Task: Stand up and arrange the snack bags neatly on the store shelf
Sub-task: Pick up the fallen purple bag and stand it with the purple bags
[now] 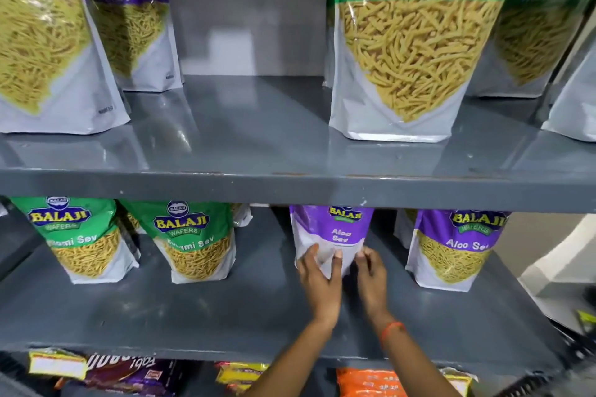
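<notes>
Glossy plastic snack bags [332, 235] stand on smooth, shiny grey shelves [225, 180], seemingly painted metal.

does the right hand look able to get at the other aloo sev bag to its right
Probably yes. The right hand is at the held Aloo Sev bag; only bare shelf lies between it and the neighbouring Aloo Sev bag, standing at the front.

Grey metal shelf [225, 309] carries upright green bags [196, 242] and purple bags [458, 245].
</notes>
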`<action>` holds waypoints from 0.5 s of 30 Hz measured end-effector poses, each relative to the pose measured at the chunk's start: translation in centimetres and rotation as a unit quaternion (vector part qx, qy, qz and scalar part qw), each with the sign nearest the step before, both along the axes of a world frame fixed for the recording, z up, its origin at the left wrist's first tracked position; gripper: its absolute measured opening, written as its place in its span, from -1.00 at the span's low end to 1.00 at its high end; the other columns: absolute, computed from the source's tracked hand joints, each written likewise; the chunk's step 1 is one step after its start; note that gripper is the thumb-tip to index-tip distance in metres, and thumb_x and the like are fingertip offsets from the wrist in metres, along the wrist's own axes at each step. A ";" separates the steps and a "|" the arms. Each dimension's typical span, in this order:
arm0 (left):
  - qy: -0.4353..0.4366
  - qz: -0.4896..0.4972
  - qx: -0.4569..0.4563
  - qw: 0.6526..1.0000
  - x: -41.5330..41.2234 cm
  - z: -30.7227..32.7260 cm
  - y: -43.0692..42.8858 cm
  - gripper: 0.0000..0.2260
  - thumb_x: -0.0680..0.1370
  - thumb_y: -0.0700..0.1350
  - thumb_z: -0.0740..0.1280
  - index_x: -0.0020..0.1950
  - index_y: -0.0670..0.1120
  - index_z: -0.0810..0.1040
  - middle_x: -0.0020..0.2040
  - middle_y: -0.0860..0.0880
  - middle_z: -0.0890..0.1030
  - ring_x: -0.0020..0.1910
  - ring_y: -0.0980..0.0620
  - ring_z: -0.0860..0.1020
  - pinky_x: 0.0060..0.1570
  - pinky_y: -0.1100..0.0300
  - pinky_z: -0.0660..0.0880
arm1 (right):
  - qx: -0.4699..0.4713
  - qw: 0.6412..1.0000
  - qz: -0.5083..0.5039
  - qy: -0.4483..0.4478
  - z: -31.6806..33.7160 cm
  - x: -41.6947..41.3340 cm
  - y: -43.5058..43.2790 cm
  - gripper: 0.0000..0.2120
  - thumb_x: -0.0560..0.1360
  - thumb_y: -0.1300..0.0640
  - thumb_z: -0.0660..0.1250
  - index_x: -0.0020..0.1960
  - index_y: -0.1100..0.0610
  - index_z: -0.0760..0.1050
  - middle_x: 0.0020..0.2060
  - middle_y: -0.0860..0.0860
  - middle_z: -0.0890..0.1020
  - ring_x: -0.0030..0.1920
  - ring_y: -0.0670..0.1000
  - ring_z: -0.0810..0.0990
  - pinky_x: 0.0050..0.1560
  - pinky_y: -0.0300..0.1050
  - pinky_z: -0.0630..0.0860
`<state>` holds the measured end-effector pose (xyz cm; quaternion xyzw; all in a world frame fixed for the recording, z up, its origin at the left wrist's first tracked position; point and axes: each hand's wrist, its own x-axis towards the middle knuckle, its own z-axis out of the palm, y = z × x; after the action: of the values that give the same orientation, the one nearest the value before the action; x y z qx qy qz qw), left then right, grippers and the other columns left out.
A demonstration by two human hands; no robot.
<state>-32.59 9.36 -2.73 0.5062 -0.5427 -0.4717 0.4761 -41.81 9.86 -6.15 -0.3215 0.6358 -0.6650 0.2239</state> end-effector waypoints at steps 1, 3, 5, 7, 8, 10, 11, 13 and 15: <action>0.000 -0.008 0.005 1.000 -0.1 -0.1 -0.3 -0.42 0.41 0.08 0.40 0.33 -0.17 0.37 0.28 -0.17 0.42 0.29 -0.09 0.42 0.32 0.11 0.35 | -0.007 1.000 0.014 -0.002 -0.4 0.6 0.4 -0.89 0.55 0.32 0.18 -0.10 0.26 0.46 -0.23 0.12 0.55 -0.29 -0.28 0.49 -0.23 -0.48 0.43; 0.023 -0.031 0.007 0.999 0.1 -0.1 -0.9 -0.24 0.31 0.22 0.42 0.38 -0.10 0.29 0.32 -0.08 0.44 0.28 0.00 0.45 0.29 0.24 0.39 | 0.002 0.999 0.049 -0.012 -0.8 2.2 0.9 -0.85 0.55 0.35 0.17 -0.11 0.24 0.50 -0.22 0.10 0.59 -0.27 -0.28 0.53 -0.17 -0.45 0.46; 0.040 -0.047 0.016 0.998 0.5 0.3 -1.4 -0.18 0.24 0.23 0.45 0.37 -0.09 0.25 0.20 0.00 0.51 0.13 0.06 0.52 0.02 0.52 0.43 | 0.021 0.996 0.081 -0.041 -0.9 3.8 0.9 -0.73 0.53 0.44 0.12 -0.12 0.18 0.52 -0.21 0.06 0.61 -0.25 -0.30 0.56 -0.14 -0.46 0.47; 0.031 -0.044 0.020 0.998 1.1 0.3 -2.8 -0.27 0.24 0.09 0.51 0.30 -0.11 0.30 0.10 -0.04 0.56 0.01 0.03 0.56 -0.08 0.45 0.47 | 0.033 0.989 0.127 -0.073 -0.7 4.8 0.7 -0.66 0.50 0.49 0.09 -0.03 0.17 0.54 -0.14 0.03 0.63 -0.17 -0.30 0.59 -0.04 -0.44 0.49; 0.015 -0.040 0.014 0.999 1.5 0.3 -3.6 -0.29 0.21 0.09 0.51 0.26 -0.10 0.34 0.09 -0.09 0.59 0.01 -0.03 0.57 -0.02 0.29 0.52 | 0.041 0.981 0.164 -0.090 -0.6 4.9 0.7 -0.66 0.50 0.50 0.09 0.04 0.21 0.54 -0.10 0.01 0.64 -0.11 -0.26 0.61 0.02 -0.39 0.50; -0.016 -0.047 0.002 0.999 2.3 -0.5 -5.3 -0.39 0.14 0.16 0.48 0.12 -0.01 0.45 0.06 -0.16 0.59 0.03 -0.12 0.57 0.08 0.01 0.53 | 0.069 0.968 0.214 -0.114 -0.4 4.3 0.9 -0.69 0.50 0.48 0.14 0.05 0.22 0.56 -0.09 0.02 0.66 -0.07 -0.15 0.62 0.08 -0.27 0.51; -0.021 -0.058 0.008 0.998 2.7 -1.1 -6.1 -0.48 0.15 0.16 0.48 0.04 0.05 0.49 0.04 -0.17 0.60 0.03 -0.14 0.57 0.10 -0.07 0.53 | 0.069 0.972 0.199 -0.107 -0.2 3.7 1.0 -0.73 0.49 0.46 0.19 -0.03 0.19 0.58 -0.13 0.04 0.65 -0.10 -0.15 0.60 0.06 -0.20 0.52; -0.007 -0.110 0.020 0.994 3.5 -1.5 -7.1 -0.59 0.20 0.10 0.51 -0.01 0.11 0.51 0.04 -0.15 0.64 0.03 -0.12 0.61 0.11 -0.10 0.55 | 0.047 0.994 0.076 -0.060 0.2 1.9 0.6 -0.78 0.49 0.38 0.25 -0.13 0.09 0.56 -0.13 0.08 0.61 -0.14 -0.22 0.57 0.07 -0.05 0.47; 0.017 -0.170 0.020 0.985 4.3 -1.3 -8.0 -0.61 0.26 -0.03 0.51 0.04 0.07 0.52 0.01 -0.08 0.66 -0.03 0.06 0.64 0.10 0.03 0.54 | 0.046 0.998 0.003 -0.049 1.1 0.4 -0.1 -0.79 0.54 0.27 0.22 0.12 0.08 0.48 0.14 0.08 0.51 0.12 -0.16 0.50 0.27 0.03 0.40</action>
<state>-28.27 1.33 -4.07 0.4077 -0.6031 -0.5653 0.3881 -41.37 9.74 -5.00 -0.2799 0.6532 -0.6494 0.2707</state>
